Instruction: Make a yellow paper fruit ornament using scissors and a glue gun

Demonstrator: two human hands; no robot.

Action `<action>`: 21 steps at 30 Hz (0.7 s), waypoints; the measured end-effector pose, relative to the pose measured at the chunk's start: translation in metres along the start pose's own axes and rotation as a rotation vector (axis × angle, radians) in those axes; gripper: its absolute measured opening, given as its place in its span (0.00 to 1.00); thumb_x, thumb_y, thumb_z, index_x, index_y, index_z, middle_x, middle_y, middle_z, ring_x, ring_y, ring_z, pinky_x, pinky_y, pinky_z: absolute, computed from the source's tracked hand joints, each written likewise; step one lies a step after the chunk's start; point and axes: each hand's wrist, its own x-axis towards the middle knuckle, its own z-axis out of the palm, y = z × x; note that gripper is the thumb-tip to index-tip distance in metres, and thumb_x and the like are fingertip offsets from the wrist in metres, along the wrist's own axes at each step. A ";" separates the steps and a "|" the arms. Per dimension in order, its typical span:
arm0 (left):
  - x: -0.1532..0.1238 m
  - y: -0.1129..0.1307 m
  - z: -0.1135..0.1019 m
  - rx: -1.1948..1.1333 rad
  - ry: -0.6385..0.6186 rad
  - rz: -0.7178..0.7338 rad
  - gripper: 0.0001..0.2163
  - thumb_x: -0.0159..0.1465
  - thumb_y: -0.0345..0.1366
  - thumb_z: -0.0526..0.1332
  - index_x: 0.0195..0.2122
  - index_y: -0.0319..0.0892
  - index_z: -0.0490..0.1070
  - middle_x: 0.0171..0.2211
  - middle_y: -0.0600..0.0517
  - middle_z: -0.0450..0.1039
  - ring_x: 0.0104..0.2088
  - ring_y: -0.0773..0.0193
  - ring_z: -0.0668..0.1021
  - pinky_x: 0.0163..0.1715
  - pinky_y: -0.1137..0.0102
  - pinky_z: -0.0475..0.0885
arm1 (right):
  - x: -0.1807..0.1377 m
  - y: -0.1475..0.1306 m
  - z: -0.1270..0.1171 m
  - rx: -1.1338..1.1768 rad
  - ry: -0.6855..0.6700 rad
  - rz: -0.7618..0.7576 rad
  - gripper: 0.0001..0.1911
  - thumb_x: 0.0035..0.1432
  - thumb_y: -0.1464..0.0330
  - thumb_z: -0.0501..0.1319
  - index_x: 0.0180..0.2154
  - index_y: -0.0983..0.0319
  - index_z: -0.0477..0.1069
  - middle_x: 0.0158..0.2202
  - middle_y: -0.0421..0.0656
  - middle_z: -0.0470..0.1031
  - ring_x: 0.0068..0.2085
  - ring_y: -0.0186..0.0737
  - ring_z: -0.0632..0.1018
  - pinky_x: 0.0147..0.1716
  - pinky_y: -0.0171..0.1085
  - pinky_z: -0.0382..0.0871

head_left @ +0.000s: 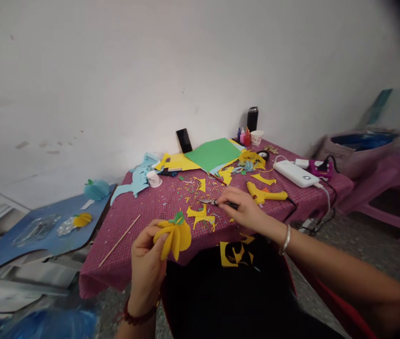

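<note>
My left hand [148, 252] is closed on a yellow paper pumpkin [176, 239], built of folded segments with a green leaf on top. It is held up near the table's front edge. Over the middle of the table, my right hand [239, 206] pinches a pair of small scissors [211, 202] with silver blades and dark handles. The blades point left, low over the scraps; whether they touch the table cannot be seen. Yellow cut-offs [203, 217] lie just in front of them. More yellow scraps [230, 254] rest on my dark-clothed lap.
A yellow glue gun [266, 194] and white power bank [296, 173] with cables lie right. Green sheets [216, 154], a phone [184, 140], paint bottles [245, 136] and a can [252, 118] are behind. A stick [120, 240] lies left; a blue pumpkin [96, 189] sits on the blue board [61, 242].
</note>
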 end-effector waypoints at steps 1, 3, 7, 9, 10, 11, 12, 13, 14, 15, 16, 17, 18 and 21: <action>0.000 0.000 0.000 0.005 -0.005 -0.001 0.09 0.49 0.36 0.74 0.22 0.40 0.75 0.33 0.53 0.73 0.28 0.70 0.74 0.28 0.76 0.74 | 0.004 -0.019 -0.006 0.119 0.075 -0.100 0.07 0.65 0.72 0.57 0.35 0.62 0.74 0.32 0.44 0.74 0.38 0.38 0.74 0.40 0.39 0.70; -0.002 0.001 0.002 0.019 -0.029 -0.006 0.08 0.49 0.36 0.74 0.22 0.41 0.75 0.33 0.52 0.73 0.28 0.69 0.75 0.28 0.75 0.74 | 0.012 -0.054 -0.016 0.257 0.092 -0.279 0.05 0.64 0.71 0.59 0.38 0.62 0.74 0.33 0.43 0.74 0.36 0.36 0.74 0.37 0.36 0.69; -0.006 0.004 0.004 0.074 -0.104 -0.041 0.07 0.51 0.35 0.72 0.23 0.41 0.76 0.33 0.52 0.72 0.29 0.67 0.76 0.28 0.74 0.74 | 0.023 -0.083 -0.019 0.178 0.090 -0.380 0.07 0.65 0.69 0.59 0.40 0.63 0.75 0.34 0.45 0.73 0.37 0.39 0.73 0.37 0.38 0.67; -0.008 0.007 0.005 0.107 -0.130 -0.041 0.07 0.52 0.35 0.72 0.23 0.41 0.76 0.34 0.52 0.71 0.30 0.67 0.76 0.29 0.73 0.74 | 0.025 -0.082 -0.015 0.160 0.054 -0.355 0.07 0.65 0.68 0.59 0.40 0.64 0.75 0.34 0.45 0.72 0.37 0.39 0.72 0.37 0.37 0.66; -0.008 0.008 0.005 0.122 -0.144 -0.034 0.07 0.52 0.36 0.72 0.23 0.41 0.76 0.34 0.52 0.71 0.30 0.66 0.76 0.30 0.73 0.74 | 0.025 -0.080 -0.014 0.162 0.034 -0.343 0.07 0.65 0.68 0.60 0.40 0.64 0.75 0.34 0.45 0.72 0.37 0.39 0.72 0.36 0.37 0.65; -0.008 0.009 0.004 0.135 -0.161 -0.025 0.06 0.52 0.36 0.72 0.23 0.41 0.77 0.34 0.52 0.71 0.31 0.66 0.76 0.30 0.73 0.74 | 0.025 -0.078 -0.012 0.166 0.015 -0.334 0.07 0.65 0.68 0.60 0.40 0.64 0.74 0.34 0.44 0.72 0.36 0.38 0.72 0.36 0.37 0.64; -0.008 0.010 0.004 0.147 -0.180 -0.017 0.06 0.53 0.35 0.71 0.24 0.41 0.77 0.34 0.52 0.71 0.31 0.66 0.77 0.30 0.73 0.74 | 0.026 -0.077 -0.012 0.170 -0.004 -0.327 0.06 0.64 0.68 0.61 0.40 0.64 0.74 0.33 0.44 0.71 0.35 0.38 0.71 0.35 0.36 0.63; -0.008 0.010 0.004 0.158 -0.203 -0.011 0.06 0.54 0.35 0.71 0.24 0.41 0.77 0.34 0.52 0.71 0.31 0.66 0.77 0.30 0.73 0.74 | 0.026 -0.077 -0.012 0.176 -0.019 -0.321 0.05 0.64 0.69 0.61 0.39 0.64 0.74 0.33 0.43 0.71 0.34 0.37 0.71 0.34 0.36 0.62; -0.008 0.010 0.003 0.169 -0.227 -0.007 0.05 0.54 0.35 0.71 0.24 0.42 0.77 0.34 0.52 0.71 0.31 0.66 0.76 0.30 0.73 0.74 | 0.026 -0.077 -0.012 0.185 -0.030 -0.314 0.04 0.63 0.70 0.61 0.38 0.64 0.74 0.32 0.42 0.71 0.34 0.36 0.70 0.34 0.35 0.62; -0.008 0.010 0.003 0.181 -0.248 -0.004 0.05 0.55 0.35 0.70 0.25 0.42 0.77 0.34 0.52 0.71 0.31 0.67 0.76 0.30 0.73 0.74 | 0.026 -0.078 -0.013 0.197 -0.044 -0.306 0.04 0.63 0.70 0.62 0.36 0.64 0.73 0.32 0.42 0.71 0.33 0.36 0.70 0.34 0.35 0.62; -0.008 0.010 0.003 0.190 -0.267 -0.003 0.04 0.55 0.35 0.70 0.25 0.43 0.78 0.34 0.52 0.72 0.31 0.67 0.76 0.30 0.73 0.74 | 0.026 -0.079 -0.013 0.211 -0.057 -0.297 0.04 0.63 0.71 0.62 0.34 0.64 0.73 0.32 0.41 0.71 0.33 0.36 0.70 0.34 0.35 0.62; -0.008 0.009 0.002 0.195 -0.280 -0.004 0.04 0.55 0.34 0.70 0.25 0.43 0.78 0.34 0.52 0.72 0.31 0.67 0.76 0.30 0.73 0.74 | 0.026 -0.080 -0.014 0.224 -0.069 -0.290 0.05 0.63 0.71 0.62 0.33 0.64 0.72 0.32 0.41 0.71 0.34 0.35 0.71 0.35 0.35 0.62; -0.008 0.008 0.002 0.194 -0.286 -0.008 0.04 0.55 0.35 0.70 0.25 0.43 0.78 0.34 0.53 0.72 0.31 0.67 0.76 0.30 0.73 0.74 | 0.026 -0.080 -0.014 0.236 -0.078 -0.286 0.05 0.63 0.72 0.61 0.32 0.63 0.71 0.32 0.41 0.71 0.34 0.35 0.71 0.36 0.35 0.62; -0.007 0.005 0.000 0.159 -0.265 -0.042 0.05 0.55 0.36 0.71 0.25 0.43 0.77 0.35 0.53 0.71 0.31 0.67 0.77 0.29 0.73 0.74 | 0.026 -0.082 -0.015 0.266 -0.070 -0.290 0.07 0.63 0.73 0.59 0.30 0.63 0.69 0.31 0.41 0.70 0.34 0.35 0.71 0.37 0.36 0.62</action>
